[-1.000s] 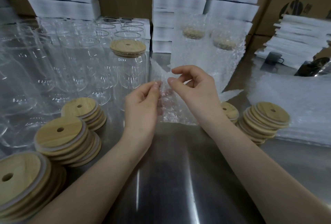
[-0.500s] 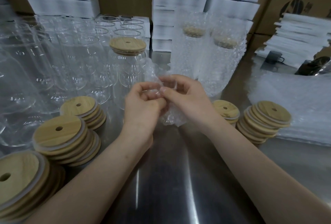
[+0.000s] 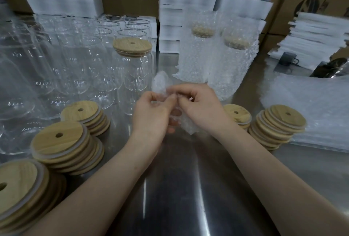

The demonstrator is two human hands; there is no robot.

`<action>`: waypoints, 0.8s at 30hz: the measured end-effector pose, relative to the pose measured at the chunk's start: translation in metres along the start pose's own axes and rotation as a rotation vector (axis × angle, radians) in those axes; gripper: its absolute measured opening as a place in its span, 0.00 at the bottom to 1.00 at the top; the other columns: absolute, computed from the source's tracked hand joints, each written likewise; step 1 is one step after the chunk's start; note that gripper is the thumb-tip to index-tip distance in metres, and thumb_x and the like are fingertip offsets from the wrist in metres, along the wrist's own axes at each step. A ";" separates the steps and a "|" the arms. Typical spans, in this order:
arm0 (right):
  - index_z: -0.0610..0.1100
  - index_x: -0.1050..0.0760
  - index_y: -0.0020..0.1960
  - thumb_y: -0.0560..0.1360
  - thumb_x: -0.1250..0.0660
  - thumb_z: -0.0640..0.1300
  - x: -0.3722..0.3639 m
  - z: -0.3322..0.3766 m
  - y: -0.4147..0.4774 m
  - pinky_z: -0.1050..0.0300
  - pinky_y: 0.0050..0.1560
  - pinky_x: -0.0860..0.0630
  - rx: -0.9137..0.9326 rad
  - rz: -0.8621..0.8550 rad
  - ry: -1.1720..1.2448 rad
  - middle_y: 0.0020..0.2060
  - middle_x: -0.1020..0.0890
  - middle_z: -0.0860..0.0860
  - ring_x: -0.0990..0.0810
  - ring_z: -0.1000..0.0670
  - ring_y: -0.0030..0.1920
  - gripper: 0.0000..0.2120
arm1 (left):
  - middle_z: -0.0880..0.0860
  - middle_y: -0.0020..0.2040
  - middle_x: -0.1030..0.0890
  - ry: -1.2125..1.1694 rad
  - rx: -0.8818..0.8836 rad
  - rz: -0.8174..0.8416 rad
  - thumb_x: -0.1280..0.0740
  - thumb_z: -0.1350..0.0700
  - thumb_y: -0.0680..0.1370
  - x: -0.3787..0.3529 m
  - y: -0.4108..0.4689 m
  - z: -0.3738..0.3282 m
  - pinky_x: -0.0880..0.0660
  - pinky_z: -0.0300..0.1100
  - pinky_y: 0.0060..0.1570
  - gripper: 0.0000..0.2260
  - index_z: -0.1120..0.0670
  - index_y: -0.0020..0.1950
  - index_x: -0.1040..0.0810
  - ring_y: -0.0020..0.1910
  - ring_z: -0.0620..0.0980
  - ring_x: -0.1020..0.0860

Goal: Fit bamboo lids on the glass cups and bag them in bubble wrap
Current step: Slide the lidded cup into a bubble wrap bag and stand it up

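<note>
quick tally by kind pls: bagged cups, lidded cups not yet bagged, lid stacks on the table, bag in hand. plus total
Bagged cups: 2
Lidded cup, unbagged: 1
Lid stacks: 5 (3 left, 2 right)
Bubble wrap bag, pinched by left hand and right hand: 1
Total: 9

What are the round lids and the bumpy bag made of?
The round lids look like pale bamboo or wood, matt, with visible grain and a whitish rim that may be silicone. The bumpy bag looks like clear plastic bubble wrap, shiny with small air pockets.
</note>
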State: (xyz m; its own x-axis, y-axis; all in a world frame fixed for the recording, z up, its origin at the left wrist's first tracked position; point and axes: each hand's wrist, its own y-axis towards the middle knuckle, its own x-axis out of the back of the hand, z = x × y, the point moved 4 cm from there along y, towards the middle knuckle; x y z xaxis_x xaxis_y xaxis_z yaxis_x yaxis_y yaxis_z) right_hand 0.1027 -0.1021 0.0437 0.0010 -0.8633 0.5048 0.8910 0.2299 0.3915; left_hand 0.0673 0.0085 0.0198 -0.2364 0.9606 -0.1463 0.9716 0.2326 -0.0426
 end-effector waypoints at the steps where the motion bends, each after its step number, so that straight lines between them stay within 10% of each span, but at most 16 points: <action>1: 0.43 0.17 0.56 0.76 0.39 0.29 0.001 0.000 0.000 0.72 0.50 0.28 -0.008 -0.024 -0.020 0.46 0.16 0.55 0.21 0.64 0.44 0.17 | 0.54 0.33 0.19 0.023 -0.003 -0.011 0.32 0.61 0.78 0.001 0.001 0.001 0.29 0.38 0.23 0.05 0.54 0.48 0.28 0.25 0.51 0.23; 15: 0.50 0.17 0.44 0.74 0.40 0.36 0.042 0.001 -0.004 0.45 0.38 0.21 -0.084 -0.553 0.032 0.31 0.20 0.52 0.24 0.52 0.30 0.15 | 0.50 0.27 0.18 0.522 -0.129 -0.026 0.37 0.56 0.76 0.011 0.014 0.009 0.34 0.36 0.26 0.09 0.50 0.39 0.19 0.20 0.51 0.23; 20: 0.50 0.18 0.45 0.75 0.39 0.36 0.048 0.003 -0.004 0.55 0.35 0.27 -0.106 -0.568 0.089 0.34 0.20 0.55 0.27 0.57 0.30 0.14 | 0.48 0.28 0.18 0.529 -0.093 -0.036 0.36 0.54 0.78 0.013 0.016 0.012 0.34 0.33 0.22 0.11 0.53 0.37 0.20 0.21 0.51 0.20; 24: 0.49 0.22 0.60 0.75 0.38 0.37 0.044 0.015 0.002 0.67 0.53 0.28 -0.005 -0.417 0.098 0.52 0.20 0.57 0.24 0.60 0.51 0.16 | 0.49 0.24 0.21 0.428 0.018 -0.032 0.33 0.54 0.76 0.012 0.016 0.013 0.32 0.35 0.22 0.10 0.53 0.34 0.22 0.24 0.55 0.19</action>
State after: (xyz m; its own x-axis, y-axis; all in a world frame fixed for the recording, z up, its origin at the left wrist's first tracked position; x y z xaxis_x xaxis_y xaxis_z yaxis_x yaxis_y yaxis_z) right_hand 0.0976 -0.1334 0.0778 -0.3165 -0.9207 0.2282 0.8265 -0.1496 0.5426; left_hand 0.0798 0.0215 0.0045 -0.2389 0.9303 0.2782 0.9626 0.2647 -0.0583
